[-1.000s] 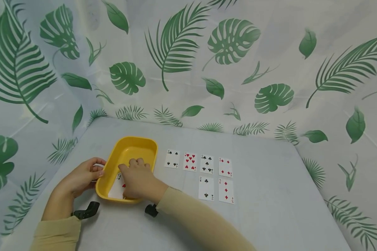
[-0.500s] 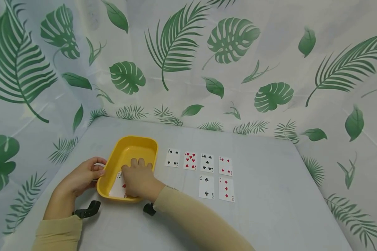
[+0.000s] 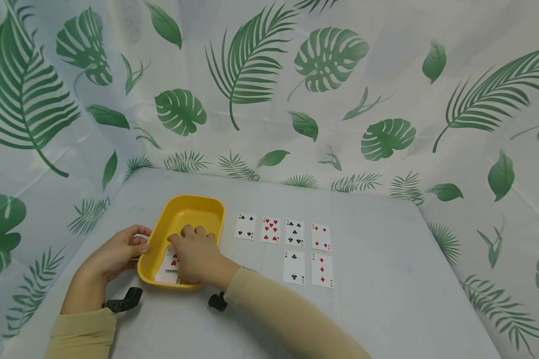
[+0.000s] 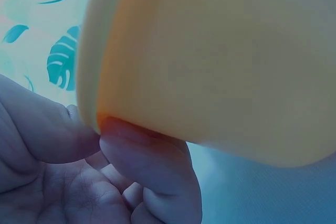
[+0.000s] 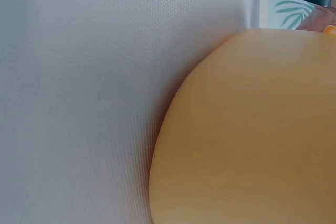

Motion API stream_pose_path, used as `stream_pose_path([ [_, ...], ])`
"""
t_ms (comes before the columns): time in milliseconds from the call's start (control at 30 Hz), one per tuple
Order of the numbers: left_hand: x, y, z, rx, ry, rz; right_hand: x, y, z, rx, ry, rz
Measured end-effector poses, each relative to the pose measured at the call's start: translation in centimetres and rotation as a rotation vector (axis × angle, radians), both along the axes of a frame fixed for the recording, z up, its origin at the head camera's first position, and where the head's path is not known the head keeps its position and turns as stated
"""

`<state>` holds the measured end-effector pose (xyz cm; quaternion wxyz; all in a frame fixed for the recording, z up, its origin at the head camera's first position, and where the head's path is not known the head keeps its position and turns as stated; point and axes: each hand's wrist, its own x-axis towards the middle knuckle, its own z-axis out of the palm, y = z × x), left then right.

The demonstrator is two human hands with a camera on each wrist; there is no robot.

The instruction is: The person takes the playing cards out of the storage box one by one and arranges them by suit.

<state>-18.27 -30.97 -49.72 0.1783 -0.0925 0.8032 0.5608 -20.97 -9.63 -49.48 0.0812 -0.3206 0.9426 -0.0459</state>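
Observation:
A yellow tray (image 3: pixel 206 205) sits on the grey table, left of centre. My left hand (image 3: pixel 117 252) grips its left rim; in the left wrist view my thumb and fingers (image 4: pixel 149 163) curl against the tray's outer wall (image 4: pixel 220 61). My right hand (image 3: pixel 196 255) reaches down into the tray, its fingers curled over the playing cards (image 3: pixel 173 260) lying there, and it seems to pinch the top red one. The fingertips are hidden under the hand. The right wrist view holds only the tray's wall (image 5: pixel 252 135) and the table (image 5: pixel 79 77).
Right of the tray, face-up cards lie in a row of four (image 3: pixel 283 231), with two more (image 3: pixel 308 269) below its right half. A leaf-print curtain (image 3: pixel 260 75) closes off the back and sides. Bare table (image 3: pixel 386 299) stretches to the right and front.
The red card under my right hand has shifted a little inside the tray, showing more of its pips. My left hand stays on the rim.

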Motion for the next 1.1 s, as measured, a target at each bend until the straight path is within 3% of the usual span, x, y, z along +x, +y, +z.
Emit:
stream_pose_path([
  [167,0.0,0.1,0.1,0.004,0.013,-0.013,-0.5,0.6,0.1,-0.081,-0.009,0.017],
  [400,-0.1,0.1,0.1,0.007,0.016,-0.022,-0.9,1.8,1.2,-0.264,-0.128,0.042],
  [533,-0.2,0.1,0.1,0.001,0.007,-0.014,-1.0,2.6,1.4,-0.346,-0.148,0.065],
  [1100,0.0,0.3,0.3,-0.023,-0.016,-0.005,0.1,8.0,2.6,-0.491,-0.142,0.049],
])
